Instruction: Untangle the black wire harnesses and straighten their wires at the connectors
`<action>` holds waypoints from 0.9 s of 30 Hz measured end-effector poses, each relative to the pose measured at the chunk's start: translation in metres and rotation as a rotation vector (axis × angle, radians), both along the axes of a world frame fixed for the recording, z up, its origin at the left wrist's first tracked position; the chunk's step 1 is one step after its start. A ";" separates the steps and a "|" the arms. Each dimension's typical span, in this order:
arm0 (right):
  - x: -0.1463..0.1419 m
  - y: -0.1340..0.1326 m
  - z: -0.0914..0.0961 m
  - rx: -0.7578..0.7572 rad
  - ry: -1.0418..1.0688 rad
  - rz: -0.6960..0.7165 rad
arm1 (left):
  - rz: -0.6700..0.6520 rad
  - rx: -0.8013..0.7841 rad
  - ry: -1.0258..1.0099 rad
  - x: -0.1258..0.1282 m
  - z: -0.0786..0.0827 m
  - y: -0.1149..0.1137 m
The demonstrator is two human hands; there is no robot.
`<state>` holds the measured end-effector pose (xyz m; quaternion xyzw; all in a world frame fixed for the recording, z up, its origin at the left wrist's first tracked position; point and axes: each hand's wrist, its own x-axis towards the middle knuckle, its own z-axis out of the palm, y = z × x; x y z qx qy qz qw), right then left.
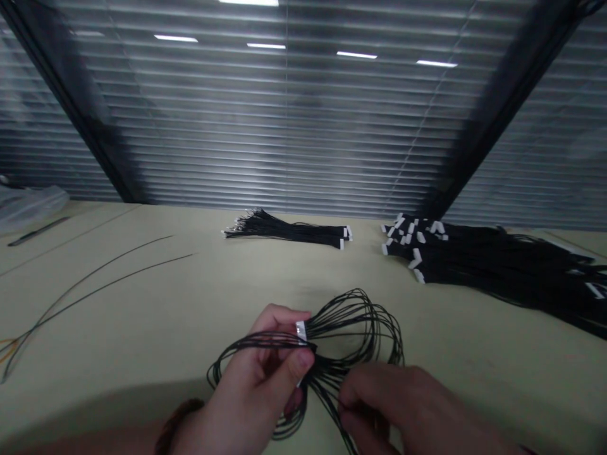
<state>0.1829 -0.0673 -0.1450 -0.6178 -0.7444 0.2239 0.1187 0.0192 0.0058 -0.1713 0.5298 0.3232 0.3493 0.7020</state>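
Note:
A looped black wire harness [360, 322] hangs between my hands, its thin wires bending out in several loops. My left hand [256, 373] is shut on its white plastic connector [300, 328], pinching it between thumb and fingers. A second white connector seems to show just below my left thumb, partly hidden. My right hand [403, 411] pinches a group of the black wires near the lower part of the loops. The fingertips of my two hands are close together but apart.
On the pale green table [142, 328] lie a tied black wire bundle [289, 230] with white connectors and a larger heap of harnesses [493, 265] at the right. Loose thin wires [95, 297] curve at the left, near a clear plastic bag [28, 205] and a dark strip [38, 230].

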 end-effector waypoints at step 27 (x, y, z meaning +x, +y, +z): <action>-0.009 0.005 -0.011 -0.085 0.342 -0.114 | -0.031 0.007 -0.019 -0.001 0.002 -0.003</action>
